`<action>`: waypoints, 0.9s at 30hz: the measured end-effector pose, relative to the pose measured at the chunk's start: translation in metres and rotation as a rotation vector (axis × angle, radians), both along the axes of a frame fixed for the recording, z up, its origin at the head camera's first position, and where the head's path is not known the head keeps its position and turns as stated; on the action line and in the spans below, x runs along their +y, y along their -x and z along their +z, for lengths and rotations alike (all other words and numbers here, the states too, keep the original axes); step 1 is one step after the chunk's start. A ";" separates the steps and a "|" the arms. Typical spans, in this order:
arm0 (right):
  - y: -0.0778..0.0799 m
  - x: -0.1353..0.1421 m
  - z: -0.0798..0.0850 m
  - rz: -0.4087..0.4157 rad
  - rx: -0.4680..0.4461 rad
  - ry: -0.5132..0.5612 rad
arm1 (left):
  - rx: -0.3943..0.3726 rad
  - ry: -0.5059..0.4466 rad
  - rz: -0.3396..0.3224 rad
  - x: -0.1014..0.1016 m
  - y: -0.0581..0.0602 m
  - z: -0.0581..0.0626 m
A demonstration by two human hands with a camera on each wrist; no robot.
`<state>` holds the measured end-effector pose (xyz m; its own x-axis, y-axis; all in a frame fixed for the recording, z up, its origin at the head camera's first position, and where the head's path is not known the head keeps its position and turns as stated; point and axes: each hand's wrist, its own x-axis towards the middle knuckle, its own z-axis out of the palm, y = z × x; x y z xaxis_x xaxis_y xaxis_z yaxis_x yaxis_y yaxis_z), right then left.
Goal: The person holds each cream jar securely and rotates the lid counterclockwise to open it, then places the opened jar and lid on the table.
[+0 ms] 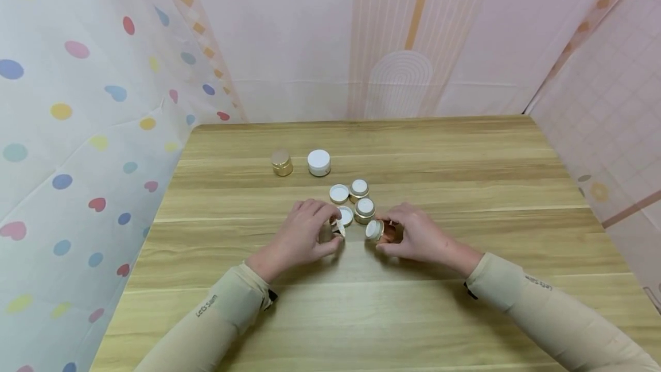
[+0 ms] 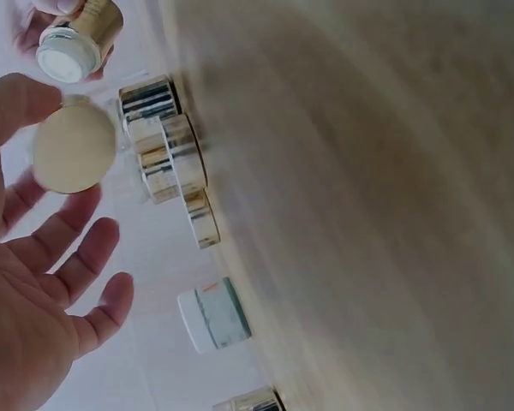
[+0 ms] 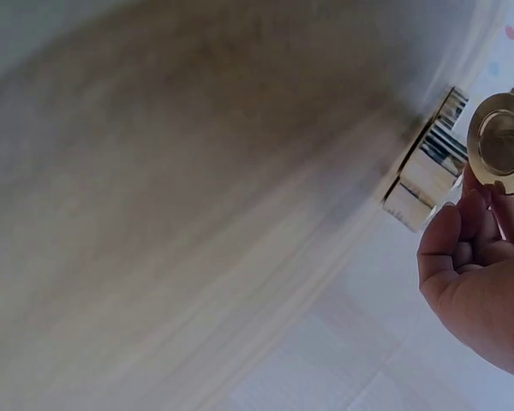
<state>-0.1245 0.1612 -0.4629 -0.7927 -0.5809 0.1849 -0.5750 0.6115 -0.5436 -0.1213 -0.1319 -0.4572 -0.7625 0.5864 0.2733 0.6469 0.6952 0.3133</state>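
Observation:
My left hand (image 1: 302, 234) pinches a round gold lid (image 2: 74, 147) between thumb and fingers, its flat top facing the left wrist camera. Opposite it, my right hand (image 1: 420, 235) grips a small gold jar (image 2: 84, 38) that is tilted, its white-covered mouth (image 1: 374, 229) turned toward the lid. A gap separates lid and jar. The right wrist view shows the jar's round gold base (image 3: 503, 141). Just beyond the hands stand two uncapped gold jars (image 1: 365, 211) with white tops. Beside them lie two lids (image 1: 339, 193) with their white insides up.
Farther back on the wooden table (image 1: 465, 165) are a capped gold jar (image 1: 282, 163) and a wider white jar (image 1: 319, 163). A printed cloth (image 1: 289, 33) hangs behind the table's far edge, and a dotted one (image 1: 77, 148) at the left.

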 end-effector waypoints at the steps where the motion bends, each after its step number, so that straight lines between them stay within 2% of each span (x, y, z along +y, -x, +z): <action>1: 0.000 -0.001 0.000 -0.005 -0.008 0.002 | -0.017 0.013 0.004 0.001 0.000 0.000; 4: 0.000 -0.005 -0.002 -0.019 -0.044 0.012 | -0.068 0.072 0.016 0.005 -0.002 -0.003; 8: -0.002 -0.014 -0.003 -0.049 -0.075 0.009 | -0.084 0.129 0.024 0.011 -0.004 -0.008; 16: -0.005 -0.028 -0.007 -0.104 -0.044 -0.043 | -0.101 0.221 0.057 0.019 -0.002 -0.014; 21: -0.005 -0.033 -0.009 -0.143 -0.077 -0.044 | -0.108 0.227 0.085 0.022 -0.002 -0.015; 27: -0.006 -0.037 -0.009 -0.182 -0.107 -0.038 | -0.128 0.208 0.083 0.024 -0.002 -0.013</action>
